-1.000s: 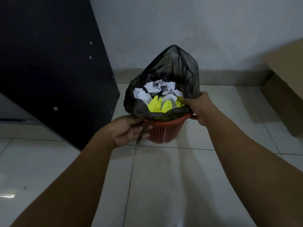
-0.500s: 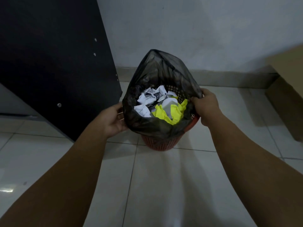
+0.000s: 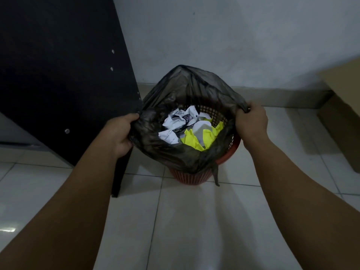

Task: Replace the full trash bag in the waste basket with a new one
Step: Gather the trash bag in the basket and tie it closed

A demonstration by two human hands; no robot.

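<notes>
Head view: black bag (image 3: 181,90) sits in red basket (image 3: 192,177) on floor (image 3: 194,221), full w/ crumpled paper (image 3: 176,121). Left grip (image 3: 120,133) clamped on bag rim at basket's left; right grip (image 3: 251,123) clamped on rim opp. side, bag mouth stretched open

White glossy tiles make up the floor (image 3: 194,221), with thin grout lines across it and a glint of light low on the left. The red mesh waste basket (image 3: 191,177) stands on it near the wall. A black panel (image 3: 58,75) stands just left of the basket. A cardboard box (image 3: 342,137) sits far right, well apart.
</notes>
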